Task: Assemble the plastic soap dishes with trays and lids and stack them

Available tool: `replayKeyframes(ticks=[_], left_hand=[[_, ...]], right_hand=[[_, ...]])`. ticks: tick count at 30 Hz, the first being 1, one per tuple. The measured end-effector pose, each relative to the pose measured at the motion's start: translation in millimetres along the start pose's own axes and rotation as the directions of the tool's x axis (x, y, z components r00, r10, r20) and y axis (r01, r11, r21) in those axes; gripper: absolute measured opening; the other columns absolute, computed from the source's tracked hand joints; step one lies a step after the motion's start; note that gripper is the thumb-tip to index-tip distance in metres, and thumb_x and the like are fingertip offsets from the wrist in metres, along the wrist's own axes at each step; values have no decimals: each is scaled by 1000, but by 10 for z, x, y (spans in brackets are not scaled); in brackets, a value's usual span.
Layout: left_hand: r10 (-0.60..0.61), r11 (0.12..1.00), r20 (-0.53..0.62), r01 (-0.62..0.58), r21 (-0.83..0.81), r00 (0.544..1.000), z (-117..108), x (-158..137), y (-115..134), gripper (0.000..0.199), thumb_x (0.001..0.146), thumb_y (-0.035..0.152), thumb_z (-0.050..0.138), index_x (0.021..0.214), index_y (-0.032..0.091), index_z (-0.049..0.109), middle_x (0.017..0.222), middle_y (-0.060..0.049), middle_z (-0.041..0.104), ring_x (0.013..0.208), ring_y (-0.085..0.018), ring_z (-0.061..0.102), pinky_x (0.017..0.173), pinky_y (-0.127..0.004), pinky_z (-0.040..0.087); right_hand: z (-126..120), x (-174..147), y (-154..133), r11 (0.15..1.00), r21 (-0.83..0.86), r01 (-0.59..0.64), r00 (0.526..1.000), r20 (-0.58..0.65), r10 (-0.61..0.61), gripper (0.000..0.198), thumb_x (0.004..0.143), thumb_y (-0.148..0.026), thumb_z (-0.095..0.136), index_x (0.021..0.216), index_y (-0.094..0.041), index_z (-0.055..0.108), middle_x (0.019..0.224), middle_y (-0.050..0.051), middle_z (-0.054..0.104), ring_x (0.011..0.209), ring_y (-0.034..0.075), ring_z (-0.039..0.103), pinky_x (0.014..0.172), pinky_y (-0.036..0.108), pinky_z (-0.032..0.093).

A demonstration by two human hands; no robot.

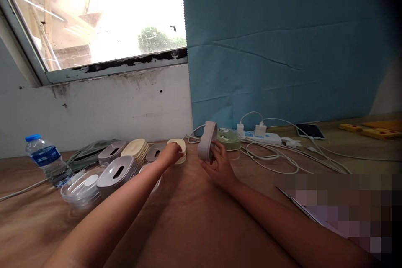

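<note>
A mauve-grey piece, tipped up on its side, sits at the centre of the clock used here. At 5 o'clock is the right hand, its grip closed on the piece's near right edge. The left hand is between 8 and 9, its fingers at a cream stack; I cannot tell whether its grip is closed on anything. Farther towards 9 stand a second cream stack, grey slotted lids, clear containers and a water bottle. At 3, a green case is nearest, then a power strip and a phone. All are on the brown worktop; a blue sheet hangs at 1 to 2.
</note>
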State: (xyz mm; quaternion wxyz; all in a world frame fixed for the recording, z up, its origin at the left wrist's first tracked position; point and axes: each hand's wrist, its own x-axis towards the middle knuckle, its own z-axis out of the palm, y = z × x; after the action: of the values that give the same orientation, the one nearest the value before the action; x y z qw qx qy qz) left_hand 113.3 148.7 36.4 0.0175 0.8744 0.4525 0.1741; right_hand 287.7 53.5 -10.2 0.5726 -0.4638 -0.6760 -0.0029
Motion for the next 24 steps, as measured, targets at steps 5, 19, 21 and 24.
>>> replayKeyframes(ticks=[5, 19, 21, 24], left_hand=[[-32, 998, 76, 27, 56, 997, 29, 15, -32, 19, 71, 25, 52, 79, 15, 66, 81, -7, 66, 71, -17, 60, 64, -23, 42], [13, 989, 135, -33, 143, 991, 60, 17, -104, 30, 69, 22, 49, 96, 17, 62, 99, -8, 60, 89, -20, 57, 78, -27, 42], [27, 987, 137, -49, 154, 990, 70, 21, -106, 36, 68, 27, 52, 102, 17, 58, 106, -9, 57, 94, -23, 55, 83, -29, 41], [40, 984, 144, -64, 163, 989, 95, 37, -114, 53, 67, 37, 55, 115, 18, 49, 120, -10, 48, 105, -26, 50, 91, -33, 37]], right_hand=[[9, -6, 1, 1000, 27, -13, 1000, 17, 13, 43, 73, -27, 56, 114, -20, 45, 124, 13, 31, 100, 23, 48, 57, 28, 50], [-7, -43, -16, 999, 39, -19, 994, 109, 14, 41, 70, -21, 55, 110, -17, 47, 123, 13, 31, 106, 24, 43, 60, 26, 49], [-4, -46, -10, 999, 38, -18, 994, 112, 13, 41, 70, -20, 55, 110, -17, 47, 123, 13, 32, 106, 24, 43, 60, 27, 49], [5, -51, -2, 999, 39, -14, 993, 115, 9, 42, 70, -20, 55, 110, -18, 47, 123, 13, 32, 105, 24, 44, 61, 27, 48]])
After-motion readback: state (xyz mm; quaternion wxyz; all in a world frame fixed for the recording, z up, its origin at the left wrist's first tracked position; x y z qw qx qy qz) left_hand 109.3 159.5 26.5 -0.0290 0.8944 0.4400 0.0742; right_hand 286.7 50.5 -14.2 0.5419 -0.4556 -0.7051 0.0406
